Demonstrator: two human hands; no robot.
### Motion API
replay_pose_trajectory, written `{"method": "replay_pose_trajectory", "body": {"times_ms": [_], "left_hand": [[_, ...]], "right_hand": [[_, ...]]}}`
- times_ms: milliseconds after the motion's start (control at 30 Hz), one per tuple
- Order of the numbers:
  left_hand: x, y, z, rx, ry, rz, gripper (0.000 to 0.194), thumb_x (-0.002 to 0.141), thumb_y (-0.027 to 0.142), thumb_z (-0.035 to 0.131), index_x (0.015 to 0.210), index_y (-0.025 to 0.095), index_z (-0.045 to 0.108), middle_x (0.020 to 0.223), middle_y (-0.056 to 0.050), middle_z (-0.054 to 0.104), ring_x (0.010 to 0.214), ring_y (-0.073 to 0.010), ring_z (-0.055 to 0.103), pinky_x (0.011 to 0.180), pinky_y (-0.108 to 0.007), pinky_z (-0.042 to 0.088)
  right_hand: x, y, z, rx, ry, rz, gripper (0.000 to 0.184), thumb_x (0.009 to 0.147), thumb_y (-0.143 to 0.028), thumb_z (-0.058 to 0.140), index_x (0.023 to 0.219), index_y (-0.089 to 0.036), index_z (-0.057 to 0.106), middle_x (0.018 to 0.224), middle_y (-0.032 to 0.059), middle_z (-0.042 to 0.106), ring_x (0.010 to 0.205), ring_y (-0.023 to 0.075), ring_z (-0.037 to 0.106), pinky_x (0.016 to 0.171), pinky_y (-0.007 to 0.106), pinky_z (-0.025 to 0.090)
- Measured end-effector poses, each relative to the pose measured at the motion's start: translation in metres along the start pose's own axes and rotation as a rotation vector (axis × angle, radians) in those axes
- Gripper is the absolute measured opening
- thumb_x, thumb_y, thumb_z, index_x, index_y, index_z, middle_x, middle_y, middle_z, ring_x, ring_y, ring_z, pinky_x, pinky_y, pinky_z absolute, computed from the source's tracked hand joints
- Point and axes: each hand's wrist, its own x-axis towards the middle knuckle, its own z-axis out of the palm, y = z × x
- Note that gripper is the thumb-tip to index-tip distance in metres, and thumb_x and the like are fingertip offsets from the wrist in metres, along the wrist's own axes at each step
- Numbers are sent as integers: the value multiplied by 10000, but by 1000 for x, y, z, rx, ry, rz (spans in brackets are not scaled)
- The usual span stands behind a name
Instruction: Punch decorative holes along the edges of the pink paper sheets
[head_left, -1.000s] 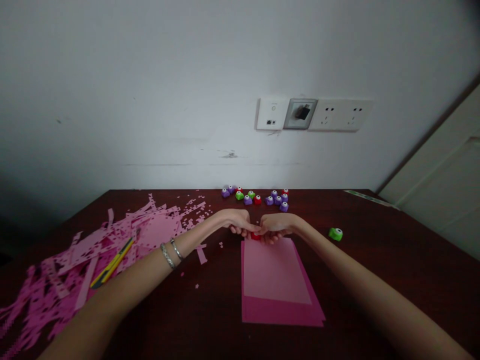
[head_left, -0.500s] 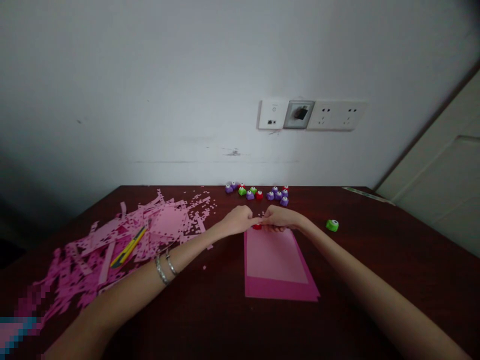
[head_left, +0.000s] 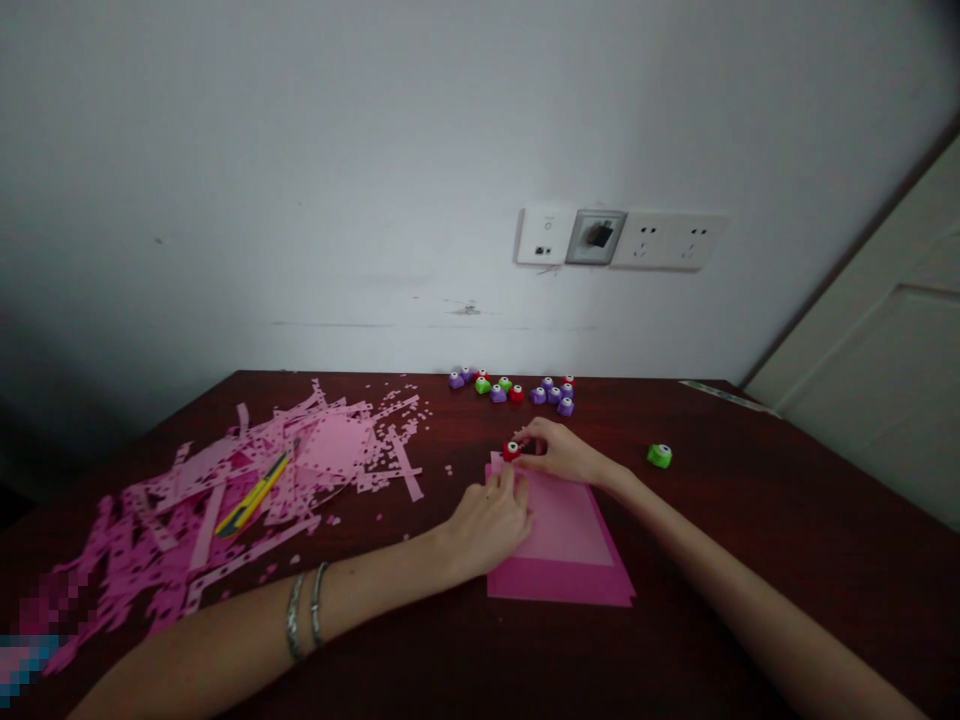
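At the top edge of a pale pink paper sheet [head_left: 574, 535] sits a red paper punch [head_left: 511, 450] with a white and black top. My right hand [head_left: 561, 453] has its fingers closed around the punch from the right. Lying flat on the left part of the sheet, my left hand [head_left: 489, 522] stretches its fingers toward the punch. Beneath the pale sheet, darker pink paper [head_left: 559, 585] sticks out at the bottom and right. The punch's slot and the edge of the paper in it are hard to make out.
Pink paper strips and scraps [head_left: 225, 500] heap up on the left, with a yellow utility knife [head_left: 253, 495] on top. Several purple, green and red punches [head_left: 555, 395] line the wall side. A lone green punch [head_left: 660, 456] lies right of my right hand.
My left hand has come off the top of the red punch and moved down onto the sheet. My right hand has shifted slightly and now grips the punch's side.
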Motion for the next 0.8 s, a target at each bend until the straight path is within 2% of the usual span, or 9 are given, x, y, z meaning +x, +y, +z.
{"method": "replay_pose_trajectory", "body": {"times_ms": [233, 567, 800], "left_hand": [[-4, 4, 8, 45, 24, -17, 423, 909, 310, 302, 1236, 74, 428, 1271, -267, 412, 1062, -328, 502, 608, -353, 511], [-3, 5, 4, 57, -15, -30, 428, 912, 294, 284, 1254, 74, 418, 1275, -266, 422, 1016, -315, 537, 607, -369, 514], [-4, 5, 5, 42, -27, -30, 442, 914, 299, 273, 1260, 54, 397, 1272, -285, 404, 999, -310, 538, 602, -360, 504]], "right_hand": [[8, 10, 6, 61, -26, -40, 225, 701, -256, 640, 904, -162, 663, 811, 33, 574, 644, 126, 515, 580, 249, 426], [8, 18, 8, 113, 8, -29, 177, 706, -267, 656, 853, -167, 647, 796, 26, 588, 680, 141, 544, 627, 269, 452], [8, 15, 5, 138, 7, -48, 195, 752, -249, 608, 923, -168, 652, 868, 48, 592, 705, 142, 549, 654, 278, 462]]}}
